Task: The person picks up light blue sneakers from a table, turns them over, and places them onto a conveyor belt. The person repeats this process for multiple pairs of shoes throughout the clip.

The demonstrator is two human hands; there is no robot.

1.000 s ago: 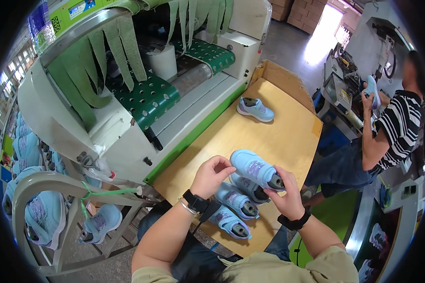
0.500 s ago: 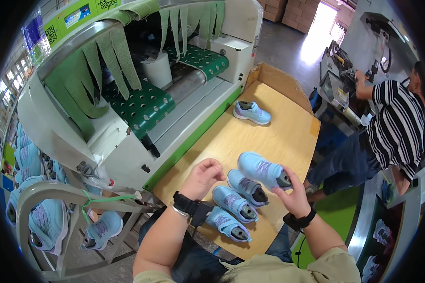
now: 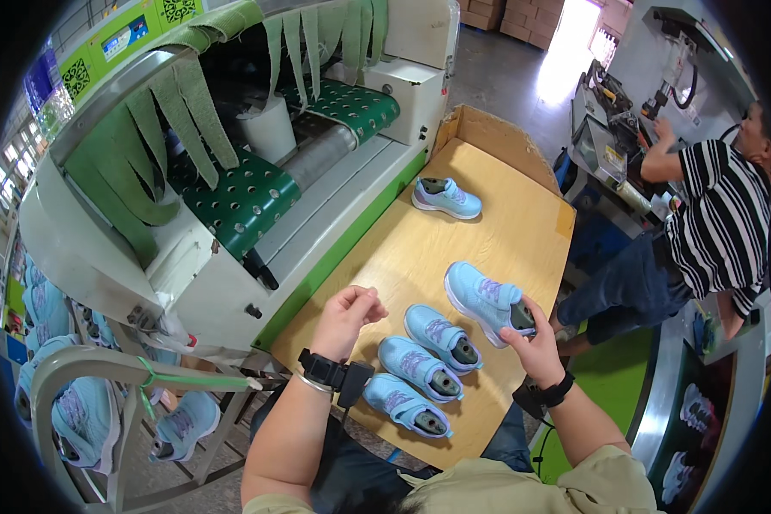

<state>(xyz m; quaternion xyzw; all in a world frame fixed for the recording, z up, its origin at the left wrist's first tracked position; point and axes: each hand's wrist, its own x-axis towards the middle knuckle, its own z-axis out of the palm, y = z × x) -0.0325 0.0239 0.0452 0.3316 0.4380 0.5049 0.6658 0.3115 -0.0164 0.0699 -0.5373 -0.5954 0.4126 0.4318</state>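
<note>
My right hand [image 3: 535, 347] grips a light blue sneaker [image 3: 480, 295] by its heel end, with a dark shoe last in its opening. The toe points away from me, over the right part of the wooden table. To the left, my left hand [image 3: 345, 319] hovers above the table with fingers curled in and the thumb against them; nothing shows in it. Between the hands and nearer to me, three matching shoes lie side by side: an upper one [image 3: 437, 332], a middle one [image 3: 415, 364] and a lower one [image 3: 401, 401]. Each has a last inside.
Another blue sneaker [image 3: 446, 199] sits farther back on the wooden table [image 3: 385, 257]. Left of the table stands a machine with a perforated green conveyor belt [image 3: 231, 201] and green strip curtains [image 3: 184, 111]. A rack [image 3: 86, 360] holds several shoes. At right, a person in a striped shirt [image 3: 715, 206] works.
The held sneaker has moved slightly right and turned, its toe swinging farther away from me. My left hand stays raised, fingers still curled. The view has shifted slightly.
</note>
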